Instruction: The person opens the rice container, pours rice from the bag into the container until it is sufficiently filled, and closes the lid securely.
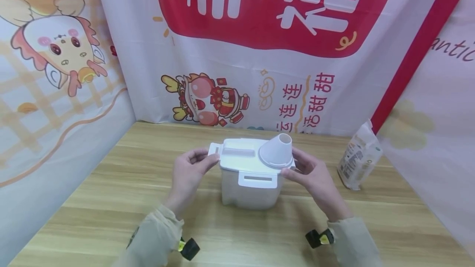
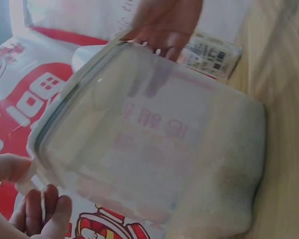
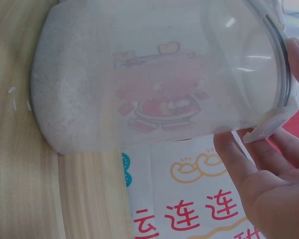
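A translucent rice storage box (image 1: 248, 195) stands upright on the table, with pale rice (image 3: 70, 79) in its lower part. Its white lid (image 1: 237, 160) sits on top and carries a cone-shaped spout (image 1: 277, 151) at the right. The front latch (image 1: 257, 179) sticks outward. My left hand (image 1: 187, 176) pinches the left latch (image 1: 214, 150), thumb above and fingers below. At the opposite end my right hand (image 1: 311, 176) has its thumb at the lid's edge and its fingers curled under the right latch (image 3: 271, 124).
A white printed bag (image 1: 360, 158) stands at the right on the wooden table (image 1: 122, 201). Several loose rice grains (image 3: 13, 104) lie beside the box. Printed cloth (image 1: 148, 73) hangs behind the table and along both sides.
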The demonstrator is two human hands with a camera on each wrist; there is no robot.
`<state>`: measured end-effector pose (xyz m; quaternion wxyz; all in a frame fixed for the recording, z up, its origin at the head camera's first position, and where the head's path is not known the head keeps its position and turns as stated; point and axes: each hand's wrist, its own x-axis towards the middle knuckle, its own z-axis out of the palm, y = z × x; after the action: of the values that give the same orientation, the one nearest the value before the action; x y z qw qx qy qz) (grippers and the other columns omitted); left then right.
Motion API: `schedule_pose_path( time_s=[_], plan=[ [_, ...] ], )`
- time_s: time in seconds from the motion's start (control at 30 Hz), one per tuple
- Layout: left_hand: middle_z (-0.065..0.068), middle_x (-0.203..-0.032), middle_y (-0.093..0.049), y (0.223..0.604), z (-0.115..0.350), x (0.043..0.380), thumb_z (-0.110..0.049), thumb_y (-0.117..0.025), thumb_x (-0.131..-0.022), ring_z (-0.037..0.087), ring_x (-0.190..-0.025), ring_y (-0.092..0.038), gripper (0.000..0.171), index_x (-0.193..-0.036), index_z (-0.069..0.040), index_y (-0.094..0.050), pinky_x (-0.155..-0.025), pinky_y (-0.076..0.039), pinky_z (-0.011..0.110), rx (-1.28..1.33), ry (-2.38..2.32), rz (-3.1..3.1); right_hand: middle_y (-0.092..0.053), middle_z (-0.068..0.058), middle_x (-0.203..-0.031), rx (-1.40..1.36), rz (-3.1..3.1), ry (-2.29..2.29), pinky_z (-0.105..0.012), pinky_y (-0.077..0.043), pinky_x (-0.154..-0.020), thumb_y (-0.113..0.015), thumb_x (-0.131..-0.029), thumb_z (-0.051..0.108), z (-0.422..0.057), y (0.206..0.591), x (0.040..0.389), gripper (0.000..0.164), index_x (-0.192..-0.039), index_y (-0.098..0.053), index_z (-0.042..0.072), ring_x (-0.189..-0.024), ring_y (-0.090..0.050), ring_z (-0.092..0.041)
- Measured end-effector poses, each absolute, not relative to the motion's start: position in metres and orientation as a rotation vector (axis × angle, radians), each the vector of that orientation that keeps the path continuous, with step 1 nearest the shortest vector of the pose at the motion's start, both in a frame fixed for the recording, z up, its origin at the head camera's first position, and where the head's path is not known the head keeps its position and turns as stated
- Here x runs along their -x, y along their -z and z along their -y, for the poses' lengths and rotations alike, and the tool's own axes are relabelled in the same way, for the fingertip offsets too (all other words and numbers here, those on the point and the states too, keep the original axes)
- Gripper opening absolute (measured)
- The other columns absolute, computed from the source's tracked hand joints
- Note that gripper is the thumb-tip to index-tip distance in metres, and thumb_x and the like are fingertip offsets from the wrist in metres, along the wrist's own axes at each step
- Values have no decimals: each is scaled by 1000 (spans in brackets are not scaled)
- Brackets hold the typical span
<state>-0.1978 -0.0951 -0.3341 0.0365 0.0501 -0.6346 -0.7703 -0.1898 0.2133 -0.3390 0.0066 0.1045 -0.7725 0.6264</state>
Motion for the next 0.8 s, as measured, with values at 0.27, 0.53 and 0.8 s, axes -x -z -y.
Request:
schedule_pose_path(
  time_s=[0.27,0.53,0.8],
  plan=[
    [21,-106,-62,339,88,193,4,-77,-82,28,-96,-67,36,-114,8,-62,-86,-57,33,-143,2460,1708,-51,2,-144,-326,2409,-1975,-29,-44,-101,-82,-82,29,-212,339,189,71,-144,-50,21,-129,-49,-19],
    [20,-115,-61,335,92,194,-3,-77,-84,27,-102,-67,39,-117,5,-59,-87,-56,31,-177,2525,1780,-51,0,-144,-345,2407,-1973,-30,-45,-101,-82,-82,26,-214,339,191,71,-145,-49,20,-128,-49,-20],
    [15,-121,-59,326,102,198,-32,-78,-86,27,-112,-59,55,-126,-2,-55,-96,-51,37,-93,2214,2234,-53,-1,-141,-442,2497,-1884,-31,-47,-99,-81,-83,27,-216,330,193,70,-145,-49,20,-126,-51,-21]
  ],
)
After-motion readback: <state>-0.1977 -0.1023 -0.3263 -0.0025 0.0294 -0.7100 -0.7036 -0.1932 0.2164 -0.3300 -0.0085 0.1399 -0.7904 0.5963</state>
